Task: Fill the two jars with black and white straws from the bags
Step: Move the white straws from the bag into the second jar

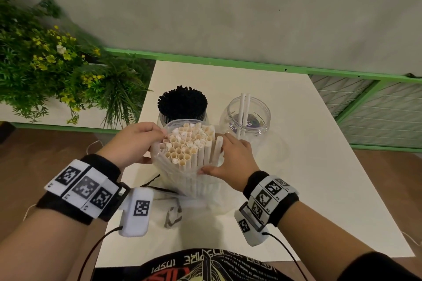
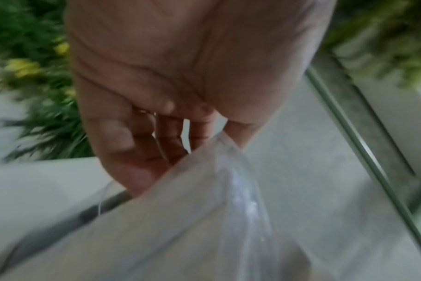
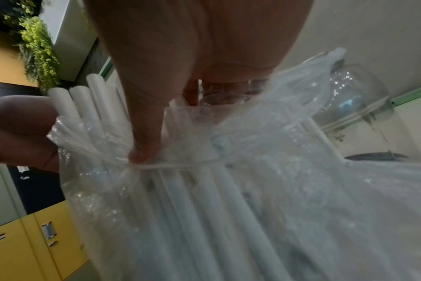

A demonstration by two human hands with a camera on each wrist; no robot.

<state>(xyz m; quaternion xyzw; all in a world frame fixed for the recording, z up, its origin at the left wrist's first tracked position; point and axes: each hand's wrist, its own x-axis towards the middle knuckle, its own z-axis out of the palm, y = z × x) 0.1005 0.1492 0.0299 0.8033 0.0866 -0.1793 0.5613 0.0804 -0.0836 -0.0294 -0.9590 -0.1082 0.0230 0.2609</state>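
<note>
We see a dense bundle of white straws (image 1: 189,146), open ends up, standing in a clear bag (image 1: 173,173) on the white surface (image 1: 296,166); our left hand (image 1: 134,141) pinches the bag's rim and our right hand (image 1: 230,157) grips its side. Behind, the left jar (image 1: 164,118) is packed with black straws (image 1: 182,102). The right jar (image 1: 249,116) holds two white straws.

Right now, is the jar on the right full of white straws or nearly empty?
Nearly empty. The right jar holds only two white straws standing upright; the rest remain in the clear bag held by both hands.
</note>
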